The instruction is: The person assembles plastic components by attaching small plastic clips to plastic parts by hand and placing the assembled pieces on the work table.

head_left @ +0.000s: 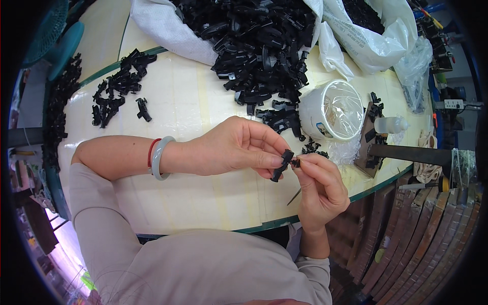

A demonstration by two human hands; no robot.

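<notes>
My left hand (pixel 239 145) pinches a black molded plastic part (pixel 282 165) between thumb and fingers. Just to its right, my right hand (pixel 323 189) grips a small black piece (pixel 296 163) at its fingertips, against or very close to the larger part; whether they are joined I cannot tell. A thin dark rod (pixel 294 196) shows by the right hand's fingers; whether it is held is unclear. Beyond the hands lies a little group of small black pieces (pixel 313 147). A single black part (pixel 143 110) rests on the table, near a loose cluster of similar parts (pixel 119 84).
A big heap of black parts (pixel 264 46) spills from a white sack (pixel 173 33) at the back. Right of it stand a white tub (pixel 311 109), a small bottle (pixel 390 125) and a dark metal bar (pixel 409 152). The table's green edge (pixel 373 190) curves in front.
</notes>
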